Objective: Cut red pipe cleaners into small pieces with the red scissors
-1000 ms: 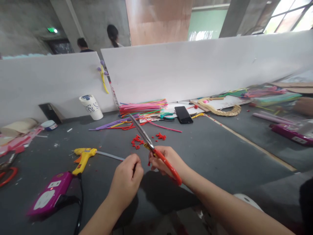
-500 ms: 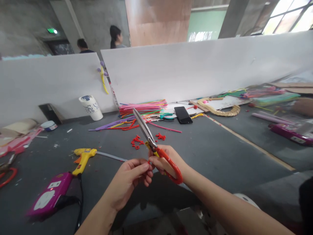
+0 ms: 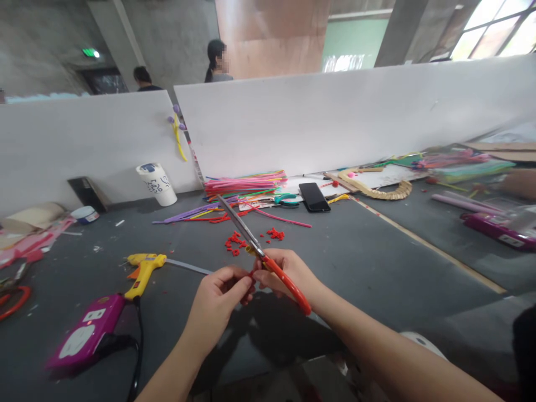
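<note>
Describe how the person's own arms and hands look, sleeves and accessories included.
The left hand and right hand are gloveless. The left forearm and right forearm show no sleeve, watch or bracelet within frame. No ring shows, though some fingers are hidden.

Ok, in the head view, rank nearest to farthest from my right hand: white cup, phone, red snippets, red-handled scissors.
1. Red-handled scissors, held in the right hand.
2. Red snippets, just beyond.
3. Phone, farther back.
4. White cup, back left.
</note>
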